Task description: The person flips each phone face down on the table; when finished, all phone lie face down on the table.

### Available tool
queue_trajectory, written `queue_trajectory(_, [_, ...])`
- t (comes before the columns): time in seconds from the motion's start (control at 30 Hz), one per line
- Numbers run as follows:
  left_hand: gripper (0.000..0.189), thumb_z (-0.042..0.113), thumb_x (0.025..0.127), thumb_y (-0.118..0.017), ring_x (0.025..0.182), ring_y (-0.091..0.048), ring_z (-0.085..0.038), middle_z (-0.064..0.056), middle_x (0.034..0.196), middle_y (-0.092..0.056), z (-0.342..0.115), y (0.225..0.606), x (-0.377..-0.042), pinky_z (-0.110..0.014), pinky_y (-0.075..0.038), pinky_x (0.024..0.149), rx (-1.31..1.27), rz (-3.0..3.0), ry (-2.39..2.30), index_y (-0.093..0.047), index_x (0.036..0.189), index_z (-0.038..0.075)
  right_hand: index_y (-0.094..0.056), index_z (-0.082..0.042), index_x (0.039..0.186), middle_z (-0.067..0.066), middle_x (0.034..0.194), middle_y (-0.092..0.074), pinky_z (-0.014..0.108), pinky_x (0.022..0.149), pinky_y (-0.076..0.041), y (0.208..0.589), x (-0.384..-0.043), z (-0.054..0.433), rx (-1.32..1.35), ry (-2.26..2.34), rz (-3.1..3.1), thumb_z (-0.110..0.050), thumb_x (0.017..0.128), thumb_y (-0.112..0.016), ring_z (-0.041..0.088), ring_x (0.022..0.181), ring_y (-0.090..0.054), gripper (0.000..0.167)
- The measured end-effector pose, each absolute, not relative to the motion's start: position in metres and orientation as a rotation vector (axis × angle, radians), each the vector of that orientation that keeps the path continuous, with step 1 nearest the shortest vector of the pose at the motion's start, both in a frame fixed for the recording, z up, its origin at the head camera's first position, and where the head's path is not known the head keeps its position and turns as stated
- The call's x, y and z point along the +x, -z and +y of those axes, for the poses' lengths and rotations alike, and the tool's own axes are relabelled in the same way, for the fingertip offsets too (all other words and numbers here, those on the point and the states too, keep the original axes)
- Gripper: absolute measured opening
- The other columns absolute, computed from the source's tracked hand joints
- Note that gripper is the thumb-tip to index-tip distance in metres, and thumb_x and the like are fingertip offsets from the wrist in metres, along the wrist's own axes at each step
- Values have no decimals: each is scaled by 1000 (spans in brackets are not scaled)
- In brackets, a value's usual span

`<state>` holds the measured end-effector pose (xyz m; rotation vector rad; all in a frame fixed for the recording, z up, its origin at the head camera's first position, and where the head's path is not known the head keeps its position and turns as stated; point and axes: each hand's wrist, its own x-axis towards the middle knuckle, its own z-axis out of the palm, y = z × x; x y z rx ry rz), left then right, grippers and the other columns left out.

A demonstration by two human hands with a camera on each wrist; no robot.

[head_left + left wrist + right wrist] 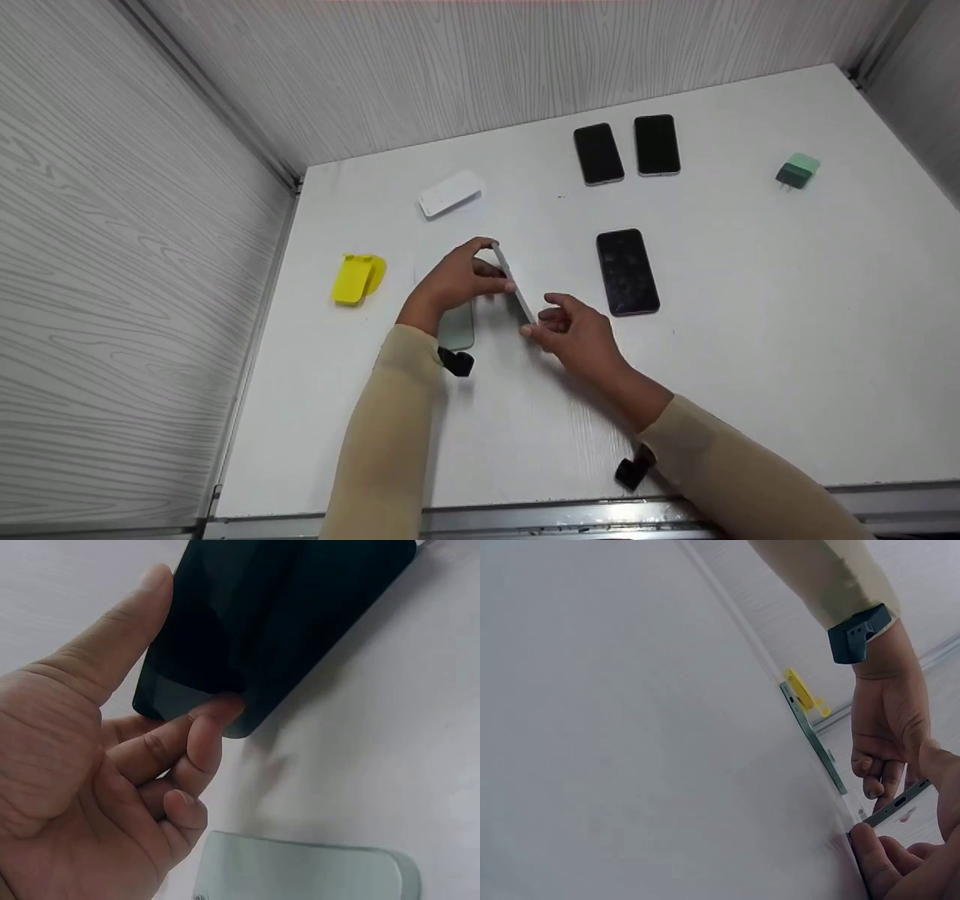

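1. One phone (270, 615) is tilted steeply between the hands, at the middle of the white table (750, 337); its dark screen shows in the left wrist view. I cannot tell whether it touches the tabletop.
2. Left hand (461, 279): thumb and fingers pinch the phone toward its 11 o'clock end.
3. Right hand (577, 330): curled, its thumb and a finger gripping the phone's 5 o'clock end.
4. Around the phone in the head view: a pale green slab (457, 330) at 8 o'clock, partly under the left wrist; a yellow piece (356, 280) at 9; a white slab (450, 195) at 11; two black phones (598, 154) near 1; a two-tone green piece (798, 171) farther off at 2; a dark phone (628, 271) at 3.
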<state>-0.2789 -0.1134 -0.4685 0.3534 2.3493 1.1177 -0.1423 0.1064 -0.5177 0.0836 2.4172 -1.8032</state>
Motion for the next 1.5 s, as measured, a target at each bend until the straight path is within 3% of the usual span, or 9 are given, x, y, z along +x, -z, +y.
queue_trajectory(0.33, [92, 36, 90, -92, 107, -73, -22, -5, 129, -79, -126, 471, -279, -46, -52, 109, 377, 2276, -1178, -40, 163, 14, -54, -8, 158, 11, 140, -72, 43, 101, -60, 518, -143, 105, 49, 1738, 2415, -27, 93, -90, 27, 127, -73, 76])
queue_trajectory(0.63, [98, 27, 90, -93, 121, -66, -21, -5, 141, -71, -128, 458, -291, -46, -45, 120, 449, 2274, -1068, -35, 169, 18, -61, -3, 149, 12, 128, -77, 46, 102, -58, 513, -147, 104, 8, 1650, 2582, -22, 89, -93, 27, 119, -73, 70])
queue_trajectory(0.97, [96, 13, 90, -91, 106, -58, -20, -6, 125, -65, -131, 465, -293, -36, -47, 103, 527, 2278, -956, -37, 170, 17, -61, 0, 149, 14, 126, -75, 44, 98, -57, 522, -145, 99, 35, 1554, 2661, -15, 85, -95, 27, 115, -70, 73])
queue_trajectory(1.23, [99, 18, 91, -92, 119, -56, -23, -7, 136, -61, -122, 463, -297, -44, -44, 119, 516, 2359, -710, -34, 171, 20, -55, 0, 154, 11, 130, -71, 42, 99, -53, 524, -146, 97, 41, 1540, 2656, -13, 86, -93, 25, 110, -65, 79])
queue_trajectory(1.5, [100, 25, 88, -94, 143, -50, -24, -7, 153, -57, -114, 465, -298, -47, -35, 130, 507, 2422, -505, -36, 170, 20, -63, -2, 142, 7, 106, -61, 40, 91, -46, 525, -147, 94, -1, 1400, 2756, -17, 87, -91, 24, 98, -55, 64])
